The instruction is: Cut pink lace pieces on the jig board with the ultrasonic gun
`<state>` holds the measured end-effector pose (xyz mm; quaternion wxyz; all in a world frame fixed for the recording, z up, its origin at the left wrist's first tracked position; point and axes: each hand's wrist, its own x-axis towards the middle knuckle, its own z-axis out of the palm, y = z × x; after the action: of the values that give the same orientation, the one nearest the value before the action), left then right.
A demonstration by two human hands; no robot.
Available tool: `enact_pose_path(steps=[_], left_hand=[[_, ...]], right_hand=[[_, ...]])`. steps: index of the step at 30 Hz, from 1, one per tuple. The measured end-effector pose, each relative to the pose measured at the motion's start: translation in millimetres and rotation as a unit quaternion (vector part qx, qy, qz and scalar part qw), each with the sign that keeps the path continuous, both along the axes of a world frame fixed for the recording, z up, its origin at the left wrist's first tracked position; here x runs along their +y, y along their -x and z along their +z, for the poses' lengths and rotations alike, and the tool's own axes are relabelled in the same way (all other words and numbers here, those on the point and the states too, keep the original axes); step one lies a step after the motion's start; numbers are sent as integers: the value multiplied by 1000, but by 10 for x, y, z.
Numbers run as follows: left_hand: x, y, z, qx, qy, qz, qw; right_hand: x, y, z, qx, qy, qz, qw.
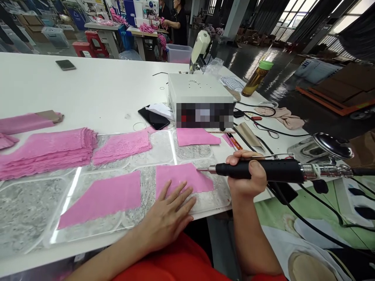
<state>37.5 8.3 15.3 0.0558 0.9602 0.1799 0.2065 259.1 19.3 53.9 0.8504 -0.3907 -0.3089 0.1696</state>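
My left hand (pixel 168 212) lies flat with fingers spread on a pink fabric piece (pixel 187 176) near the table's front edge. My right hand (pixel 247 173) is wrapped round a black handheld tool (pixel 260 170), held level, its metal tip pointing left just above that piece's right side. A cable runs from the tool's rear to the right. A larger pink fabric piece (pixel 105 199) lies to the left on a clear plastic sheet (pixel 35 210).
A stack of pink lace (pixel 43 150) sits at left, another lace piece (pixel 123 145) and a pink square (pixel 195 136) beyond. A grey machine box (pixel 196 91), black phone (pixel 154 117), bottle (pixel 258 78) and cables lie behind. People work at far tables.
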Motion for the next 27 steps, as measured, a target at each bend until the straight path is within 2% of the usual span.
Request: enact_pose_path(steps=[14, 20, 27], left_hand=[[9, -4, -11, -1, 2, 5, 1000], [4, -6, -39, -13, -8, 8, 1000], [-2, -15, -48, -22, -11, 9, 1000]], right_hand=[[17, -17, 15, -22, -2, 15, 1000], [-127, -117, 62, -23, 0, -10, 1000], [-244, -140, 62, -36, 2, -3, 999]])
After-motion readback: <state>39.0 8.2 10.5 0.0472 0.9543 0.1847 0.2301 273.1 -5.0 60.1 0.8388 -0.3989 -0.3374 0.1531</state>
